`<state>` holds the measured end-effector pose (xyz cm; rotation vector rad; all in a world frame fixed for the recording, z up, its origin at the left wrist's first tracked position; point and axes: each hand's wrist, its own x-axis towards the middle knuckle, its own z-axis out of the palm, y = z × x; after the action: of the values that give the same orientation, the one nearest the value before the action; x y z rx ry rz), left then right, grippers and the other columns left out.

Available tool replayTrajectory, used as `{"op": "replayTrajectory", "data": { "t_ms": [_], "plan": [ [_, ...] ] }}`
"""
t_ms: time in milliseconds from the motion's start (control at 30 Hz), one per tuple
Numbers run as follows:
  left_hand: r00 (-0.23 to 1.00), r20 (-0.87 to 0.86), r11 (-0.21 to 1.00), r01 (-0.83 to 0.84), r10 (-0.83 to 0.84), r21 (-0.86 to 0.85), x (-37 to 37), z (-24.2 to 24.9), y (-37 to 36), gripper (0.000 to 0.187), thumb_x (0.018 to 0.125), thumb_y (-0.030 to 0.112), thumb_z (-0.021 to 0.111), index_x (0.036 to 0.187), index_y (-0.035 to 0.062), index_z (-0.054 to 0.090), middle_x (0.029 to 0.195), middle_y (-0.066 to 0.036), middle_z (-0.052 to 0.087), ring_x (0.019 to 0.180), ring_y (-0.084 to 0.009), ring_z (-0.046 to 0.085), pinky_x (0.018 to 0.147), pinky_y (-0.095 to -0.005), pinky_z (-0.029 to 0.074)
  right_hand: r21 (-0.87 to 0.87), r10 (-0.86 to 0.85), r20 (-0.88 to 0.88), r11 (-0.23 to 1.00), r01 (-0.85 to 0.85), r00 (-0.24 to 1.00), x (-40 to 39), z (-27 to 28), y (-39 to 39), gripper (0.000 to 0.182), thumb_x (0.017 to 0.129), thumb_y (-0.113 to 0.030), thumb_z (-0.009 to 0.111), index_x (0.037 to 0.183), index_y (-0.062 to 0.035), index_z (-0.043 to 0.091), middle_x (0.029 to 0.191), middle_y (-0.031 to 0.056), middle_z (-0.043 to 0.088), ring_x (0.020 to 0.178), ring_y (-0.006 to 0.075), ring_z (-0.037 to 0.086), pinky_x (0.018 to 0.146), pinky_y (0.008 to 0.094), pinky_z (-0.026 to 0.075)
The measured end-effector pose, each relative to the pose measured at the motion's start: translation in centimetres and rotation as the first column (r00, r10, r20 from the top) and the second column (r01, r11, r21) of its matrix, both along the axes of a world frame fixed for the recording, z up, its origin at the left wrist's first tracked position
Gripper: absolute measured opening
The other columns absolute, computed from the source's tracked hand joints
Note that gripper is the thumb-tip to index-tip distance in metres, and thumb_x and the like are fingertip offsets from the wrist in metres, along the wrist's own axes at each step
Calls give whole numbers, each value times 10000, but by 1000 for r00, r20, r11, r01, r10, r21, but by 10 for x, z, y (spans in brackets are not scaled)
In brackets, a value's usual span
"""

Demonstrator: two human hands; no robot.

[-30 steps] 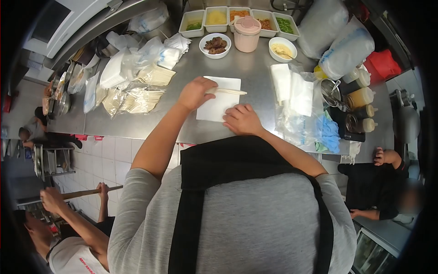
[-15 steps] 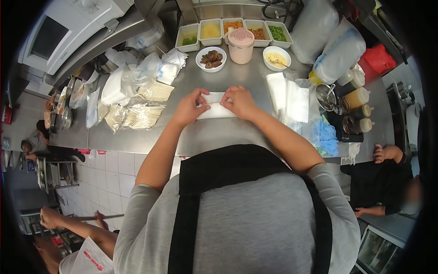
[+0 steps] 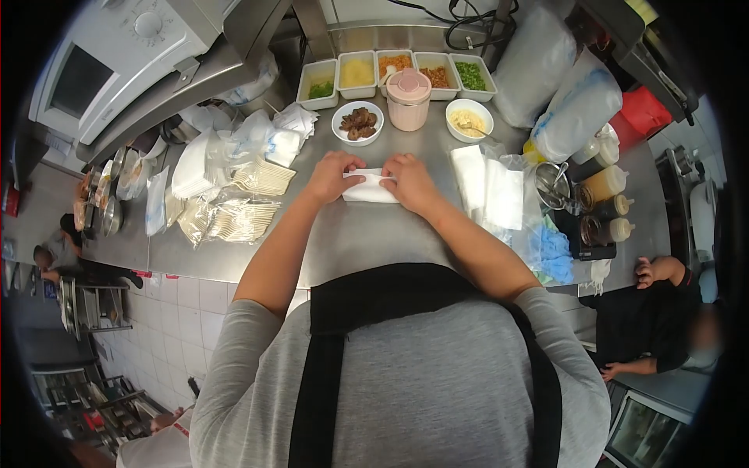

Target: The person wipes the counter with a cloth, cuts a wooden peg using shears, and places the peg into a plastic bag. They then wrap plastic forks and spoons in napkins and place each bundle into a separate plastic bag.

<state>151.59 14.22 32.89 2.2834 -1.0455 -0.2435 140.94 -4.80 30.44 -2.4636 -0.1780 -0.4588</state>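
My left hand [image 3: 334,179] and my right hand [image 3: 411,182] are side by side over the steel counter. Both are closed on the two ends of a white paper napkin [image 3: 370,192], which lies folded or rolled between them. Thumbs and fingers pinch its upper edge. Whether anything is inside the napkin is hidden. To the right lie more folded white napkins [image 3: 503,195] on clear plastic. Left of my hands are bundles of pale disposable forks [image 3: 261,178] in clear wrapping.
Ahead stand a pink lidded canister [image 3: 408,109], a bowl of brown pieces [image 3: 358,140], a bowl of pale yellow food [image 3: 482,129] and a row of topping tubs [image 3: 445,92]. Squeeze bottles [image 3: 608,183] line the right side. A co-worker in black [image 3: 636,320] is at the right.
Both hands have turned the napkin over on itself, and its visible part is now narrower. The camera view has shifted slightly. The person at lower left has moved lower in view.
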Motion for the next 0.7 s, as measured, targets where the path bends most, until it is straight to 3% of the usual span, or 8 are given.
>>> {"op": "replayTrajectory", "data": {
  "t_ms": [67,167,267,367,467,567,667,700],
  "plan": [
    [995,97,999,-4,0,48,1,-2,0,246,739,229,739,950,116,682,940,-63,616,935,-244,550,856,-363,434,-4,0,28,1000,0,1000,1,-1,-1,128,762,-168,680,850,-92,628,928,66,604,950,276,535,827,399,414],
    [984,180,999,-19,10,47,-3,-4,-3,290,715,177,752,984,96,682,1026,-79,592,1012,-261,526,891,-357,432,25,-31,47,999,30,998,0,2,1,117,772,-152,666,861,-90,619,905,79,609,929,281,540,828,405,410],
    [990,132,996,49,-39,-72,-3,-8,-2,302,714,177,751,988,83,668,1062,-95,582,1032,-271,521,905,-367,422,85,-58,90,995,51,994,0,-1,1,115,777,-134,661,861,-77,607,890,91,614,892,298,557,804,411,424],
    [985,133,987,126,-113,-97,1,-6,-1,308,734,180,752,998,64,644,1006,-67,607,959,-214,557,854,-328,445,280,-63,77,959,39,995,-1,-4,-2,114,790,-120,654,861,-53,595,891,110,621,863,320,581,775,416,450],
    [905,-426,986,-66,-6,-153,-4,-1,-2,271,771,219,741,966,60,641,925,-70,633,852,-171,571,788,-309,460,387,-68,61,921,39,996,-3,-5,-2,201,792,-116,653,959,-47,566,912,130,632,869,332,609,764,416,472],
    [948,-317,970,-72,-5,-230,-10,-9,-1,258,791,204,733,965,48,623,846,-60,636,767,-128,558,710,-276,459,407,1,27,913,-12,1000,-8,9,-1,348,775,-129,667,1083,-76,514,931,146,641,906,342,620,780,418,477],
    [905,-414,932,-226,94,-284,-23,-12,-5,253,804,212,722,955,42,611,833,-63,635,762,-134,557,709,-284,459,312,79,-195,950,-14,978,-7,32,-3,494,745,-132,688,1178,-116,449,960,153,640,922,362,621,788,423,482],
    [931,-355,915,-218,90,-341,-27,-13,-6,251,806,212,718,954,43,605,834,-69,634,754,-150,566,706,-289,462,310,141,-231,949,-65,963,-8,43,-1,504,741,-124,688,1181,-120,441,959,156,638,917,370,621,788,427,483]
  ]
}}
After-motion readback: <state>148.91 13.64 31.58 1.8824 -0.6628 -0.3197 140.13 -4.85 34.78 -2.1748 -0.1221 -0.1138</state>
